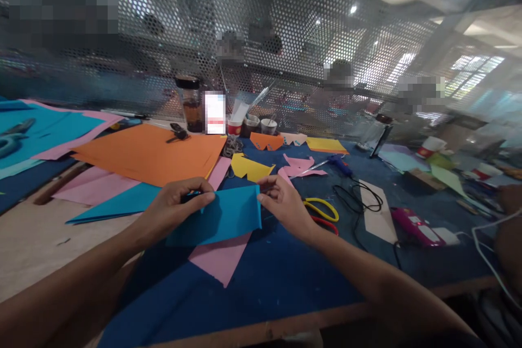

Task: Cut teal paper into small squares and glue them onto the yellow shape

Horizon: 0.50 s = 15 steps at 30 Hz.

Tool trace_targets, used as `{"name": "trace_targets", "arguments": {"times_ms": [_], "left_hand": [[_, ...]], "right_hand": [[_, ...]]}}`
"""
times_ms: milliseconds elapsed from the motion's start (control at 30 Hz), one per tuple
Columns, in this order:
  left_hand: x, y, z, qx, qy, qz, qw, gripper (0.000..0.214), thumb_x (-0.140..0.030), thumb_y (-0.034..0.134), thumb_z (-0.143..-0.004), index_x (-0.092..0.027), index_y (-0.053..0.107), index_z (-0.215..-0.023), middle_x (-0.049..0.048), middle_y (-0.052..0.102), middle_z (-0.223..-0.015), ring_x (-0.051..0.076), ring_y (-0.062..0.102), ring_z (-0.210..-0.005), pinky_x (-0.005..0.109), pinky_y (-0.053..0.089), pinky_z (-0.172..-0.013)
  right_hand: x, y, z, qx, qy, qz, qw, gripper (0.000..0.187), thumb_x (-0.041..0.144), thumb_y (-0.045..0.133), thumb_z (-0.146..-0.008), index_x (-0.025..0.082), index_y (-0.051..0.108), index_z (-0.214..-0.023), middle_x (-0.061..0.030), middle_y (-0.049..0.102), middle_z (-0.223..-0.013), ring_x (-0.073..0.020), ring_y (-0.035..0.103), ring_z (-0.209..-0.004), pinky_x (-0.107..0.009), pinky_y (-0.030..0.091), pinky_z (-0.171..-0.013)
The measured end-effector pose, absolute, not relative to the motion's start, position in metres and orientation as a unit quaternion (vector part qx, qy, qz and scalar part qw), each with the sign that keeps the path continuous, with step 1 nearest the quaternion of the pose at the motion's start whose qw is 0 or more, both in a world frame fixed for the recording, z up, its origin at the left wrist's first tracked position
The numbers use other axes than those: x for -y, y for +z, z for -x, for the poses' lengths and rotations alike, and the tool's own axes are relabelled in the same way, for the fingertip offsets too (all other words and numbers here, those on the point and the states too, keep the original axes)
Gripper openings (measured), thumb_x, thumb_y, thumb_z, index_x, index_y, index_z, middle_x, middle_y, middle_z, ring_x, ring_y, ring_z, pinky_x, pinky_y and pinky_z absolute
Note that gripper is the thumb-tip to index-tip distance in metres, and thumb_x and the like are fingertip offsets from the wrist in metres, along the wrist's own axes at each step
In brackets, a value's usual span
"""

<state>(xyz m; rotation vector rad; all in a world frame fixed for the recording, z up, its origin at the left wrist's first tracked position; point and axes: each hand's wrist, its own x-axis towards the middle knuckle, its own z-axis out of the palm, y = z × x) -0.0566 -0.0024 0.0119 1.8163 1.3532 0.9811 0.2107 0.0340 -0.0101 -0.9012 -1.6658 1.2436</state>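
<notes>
Between the two hands, close to the front of the bench (253,315), a piece of blue paper (232,215) is held tilted, its right edge folded into a narrow upright strip. The left hand (185,197) holds it by the upper left part, thumb lying on the near face and fingers curled at the top. The right hand (283,201) is at the folded edge with thumb and fingers narrowly apart; whether they pinch the paper I cannot tell. Partly under the blue paper, a pink piece (222,261) shows a pointed corner toward the front.

Left of the hands, a large orange sheet (150,155) overlaps a pink sheet (95,187) and a folded blue sheet (122,204). Beyond the hands lies a yellow cut piece (248,167), with an orange notched piece (266,142) farther back. Just right of the right hand are scissors with yellow and red handles (334,209). Farther right, a black cord (346,194) loops partly over a pale card (375,212), near a magenta device (418,227). A lidded jar (191,109), a lit screen (215,114) and a red cup (234,128) stand before the perforated panel (261,27).
</notes>
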Motion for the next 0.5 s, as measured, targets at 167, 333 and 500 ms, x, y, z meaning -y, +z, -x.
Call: {"name": "trace_targets", "arguments": {"times_ms": [167,333,500], "left_hand": [[0.0034,0.0137,0.0556,-0.523,0.371,-0.691,0.334,0.031,-0.048,0.063,-0.091,-0.022,0.065,-0.074,-0.0023,0.056,-0.068,0.015,0.050,-0.065,0.025,0.036,-0.058],[0.0044,0.0157,0.0546,-0.530,0.381,-0.686,0.322,0.032,-0.050,0.063,-0.092,-0.023,0.066,-0.076,-0.0025,0.057,-0.069,0.015,0.050,-0.065,0.026,0.036,-0.058],[0.0057,0.0161,0.0543,-0.542,0.392,-0.678,0.304,0.033,-0.052,0.064,-0.091,-0.023,0.066,-0.076,-0.0026,0.055,-0.067,0.016,0.049,-0.064,0.026,0.036,-0.056]], "right_hand": [[-0.0365,-0.0125,-0.2113,0.669,0.492,0.372,0.415,0.031,0.030,0.071,-0.086,0.019,0.061,-0.113,-0.0069,0.069,-0.107,-0.0180,0.069,-0.095,-0.032,0.057,-0.083],[-0.0366,-0.0133,-0.2117,0.675,0.498,0.379,0.392,0.032,0.032,0.073,-0.086,0.018,0.062,-0.113,-0.0083,0.072,-0.108,-0.0211,0.070,-0.101,-0.038,0.056,-0.090],[-0.0347,-0.0130,-0.2117,0.691,0.498,0.371,0.369,0.032,0.037,0.074,-0.088,0.018,0.064,-0.111,-0.0080,0.072,-0.105,-0.0224,0.069,-0.099,-0.039,0.057,-0.089]]}}
